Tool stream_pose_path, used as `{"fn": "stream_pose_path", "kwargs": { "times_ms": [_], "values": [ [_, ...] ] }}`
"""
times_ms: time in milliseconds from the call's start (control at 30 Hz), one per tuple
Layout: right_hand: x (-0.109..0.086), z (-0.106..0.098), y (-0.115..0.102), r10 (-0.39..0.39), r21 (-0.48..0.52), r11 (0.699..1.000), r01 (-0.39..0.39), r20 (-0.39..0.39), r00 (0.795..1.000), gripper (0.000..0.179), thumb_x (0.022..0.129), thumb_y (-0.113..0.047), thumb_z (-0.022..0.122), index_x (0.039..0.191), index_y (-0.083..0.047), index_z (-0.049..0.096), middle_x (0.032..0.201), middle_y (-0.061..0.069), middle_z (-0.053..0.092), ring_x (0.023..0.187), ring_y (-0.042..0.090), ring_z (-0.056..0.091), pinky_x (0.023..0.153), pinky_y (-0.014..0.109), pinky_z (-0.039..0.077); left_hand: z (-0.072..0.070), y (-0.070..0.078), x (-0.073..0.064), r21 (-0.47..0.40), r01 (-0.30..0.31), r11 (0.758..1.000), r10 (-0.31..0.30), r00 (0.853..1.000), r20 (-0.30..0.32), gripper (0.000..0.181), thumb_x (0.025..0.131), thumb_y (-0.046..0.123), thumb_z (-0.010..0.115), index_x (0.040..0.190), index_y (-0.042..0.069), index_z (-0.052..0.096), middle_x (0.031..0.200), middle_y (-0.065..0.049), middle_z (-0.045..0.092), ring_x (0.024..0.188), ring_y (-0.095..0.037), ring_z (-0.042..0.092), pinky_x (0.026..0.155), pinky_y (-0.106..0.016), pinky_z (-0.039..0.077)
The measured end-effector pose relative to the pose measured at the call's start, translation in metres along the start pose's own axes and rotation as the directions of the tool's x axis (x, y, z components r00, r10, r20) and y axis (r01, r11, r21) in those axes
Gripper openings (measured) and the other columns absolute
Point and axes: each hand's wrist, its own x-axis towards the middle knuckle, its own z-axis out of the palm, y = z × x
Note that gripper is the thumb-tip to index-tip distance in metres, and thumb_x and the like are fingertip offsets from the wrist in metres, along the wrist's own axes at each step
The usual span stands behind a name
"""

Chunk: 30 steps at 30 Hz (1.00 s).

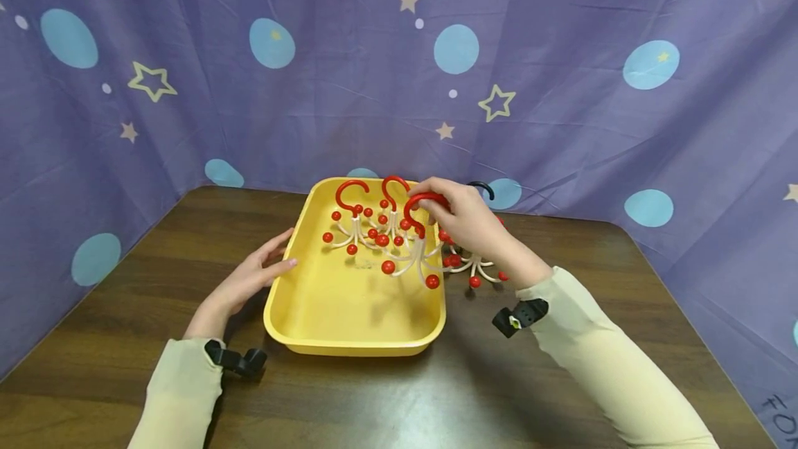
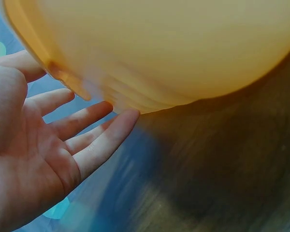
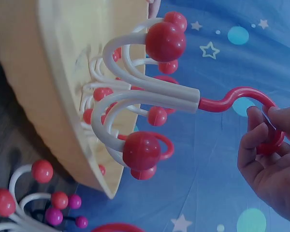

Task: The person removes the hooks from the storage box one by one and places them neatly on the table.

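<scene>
My right hand [image 1: 464, 217] holds the red hook of a multi-arm hook hanger [image 1: 420, 248] between thumb and fingers. White curved arms tipped with red balls hang below the hook, over the right side of a yellow tray [image 1: 318, 310]; the right wrist view shows this hanger [image 3: 176, 94] in front of the tray. Two like hangers, one at the left [image 1: 355, 226] and one behind it [image 1: 393, 220], stand upright in the tray's far half. At the tray's left rim is my left hand [image 1: 243, 283], fingers extended along the outer wall and thumb at the rim.
Right of the tray, partly hidden by my right arm, another white-armed hanger [image 1: 475, 263] stands on the brown table [image 1: 530, 380]. Behind my hand shows a black hook [image 1: 483, 187]. Magenta balls [image 3: 54, 216] appear there in the right wrist view. A patterned purple curtain [image 1: 349, 89] hangs behind the table.
</scene>
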Motion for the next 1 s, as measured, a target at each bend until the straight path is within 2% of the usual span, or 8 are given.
{"fn": "stream_pose_path", "kwargs": {
  "times_ms": [100, 233, 567, 767, 1000],
  "values": [
    [-0.007, -0.007, 0.003, 0.029, 0.003, 1.0, -0.029, -0.007, 1.0, 0.017, 0.092, -0.017, 0.053, 0.106, -0.021, 0.063, 0.075, -0.001, 0.06, 0.058, 0.013, 0.053, 0.049, 0.027, 0.042, 0.0, 0.0, 0.0, -0.005, -0.006, 1.0, 0.006, 1.0, 0.002, 0.071, 0.092, 0.035, 0.052, 0.148, 0.02, 0.011, 0.143, -0.025, 0.026, 0.122, -0.04, 0.038, 0.088, -0.049, 0.045],
    [-0.016, -0.014, 0.007, 0.054, 0.002, 0.999, -0.053, -0.017, 0.998, 0.017, 0.092, -0.017, 0.053, 0.105, -0.02, 0.063, 0.076, -0.001, 0.06, 0.06, 0.015, 0.052, 0.052, 0.027, 0.042, 0.0, -0.001, 0.0, -0.011, -0.012, 1.0, 0.012, 1.0, 0.004, 0.071, 0.092, 0.035, 0.052, 0.148, 0.02, 0.011, 0.143, -0.025, 0.026, 0.121, -0.04, 0.04, 0.087, -0.047, 0.046],
    [-0.036, -0.025, 0.024, 0.052, -0.007, 0.999, -0.053, -0.051, 0.997, 0.016, 0.092, -0.02, 0.055, 0.104, -0.02, 0.064, 0.07, -0.001, 0.057, 0.06, 0.014, 0.053, 0.052, 0.024, 0.043, 0.001, 0.0, 0.0, -0.017, -0.007, 1.0, 0.007, 1.0, -0.001, 0.07, 0.092, 0.034, 0.053, 0.148, 0.021, 0.012, 0.143, -0.025, 0.027, 0.12, -0.04, 0.041, 0.087, -0.047, 0.046],
    [-0.049, -0.031, 0.033, 0.122, 0.028, 0.992, -0.121, -0.056, 0.991, 0.018, 0.093, -0.024, 0.053, 0.106, -0.019, 0.064, 0.067, 0.006, 0.058, 0.057, 0.02, 0.053, 0.045, 0.023, 0.04, 0.0, 0.002, -0.001, -0.026, -0.013, 1.0, 0.013, 1.0, 0.008, 0.069, 0.092, 0.031, 0.052, 0.148, 0.021, 0.011, 0.142, -0.026, 0.026, 0.119, -0.04, 0.042, 0.086, -0.046, 0.047],
    [-0.064, -0.036, 0.042, 0.149, 0.044, 0.988, -0.146, -0.086, 0.985, 0.019, 0.093, -0.023, 0.052, 0.106, -0.016, 0.063, 0.073, 0.004, 0.061, 0.059, 0.014, 0.053, 0.048, 0.023, 0.042, -0.001, 0.001, 0.0, -0.022, -0.011, 1.0, 0.012, 1.0, 0.007, 0.071, 0.092, 0.033, 0.052, 0.148, 0.019, 0.011, 0.142, -0.026, 0.027, 0.119, -0.039, 0.042, 0.086, -0.045, 0.047]
  ]
}}
